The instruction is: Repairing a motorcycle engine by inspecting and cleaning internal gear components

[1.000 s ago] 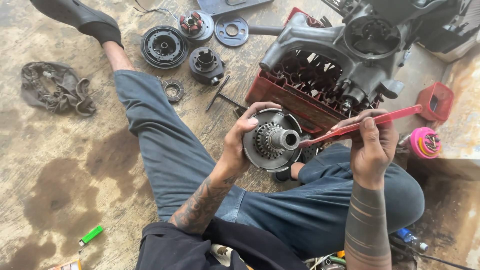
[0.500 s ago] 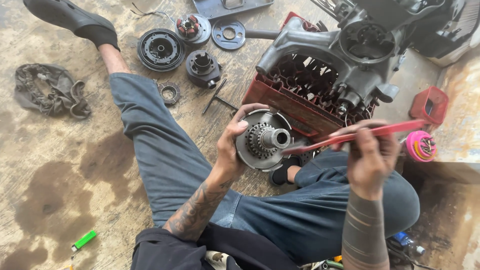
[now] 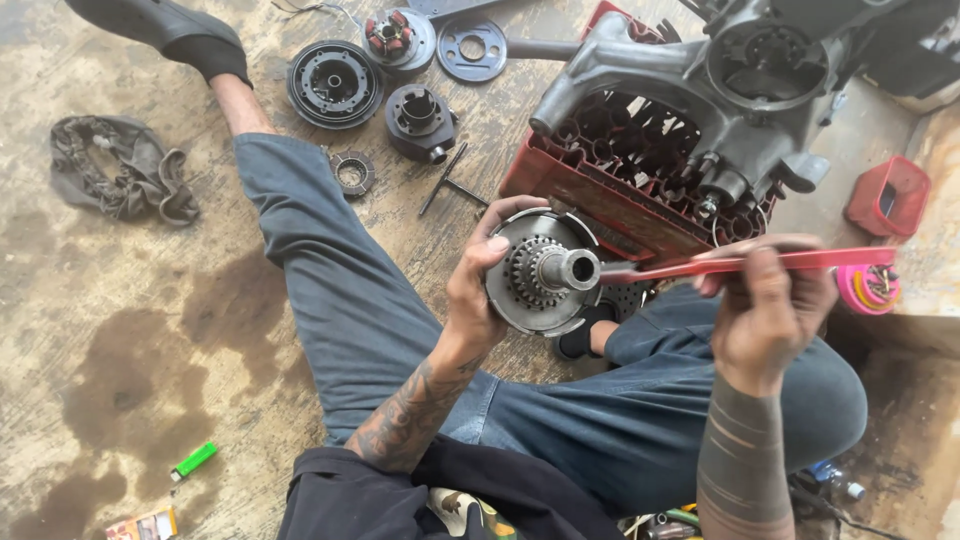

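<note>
Hands (image 3: 480, 290) on pulley (image 3: 540, 272), floor-ringed

Round grey steel clutch disc with toothed hub (image 3: 540, 272): dull, greasy metal in your left hand (image 3: 478, 290). Long red flat tool (image 3: 745, 264): painted metal, slight sheen. Red plastic crate (image 3: 590, 195), at 12 o'clock of the disc: matt. Grey cast-metal engine casing (image 3: 690, 90): rough. Concrete floor (image 3: 130, 330): oil-stained.

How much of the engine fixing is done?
Taken apart already: round parts lie loose on the floor beside the engine case. In hand: the left hand holds a geared disc while the right hand pokes it with a red tool. Nothing looks refitted yet.
</note>
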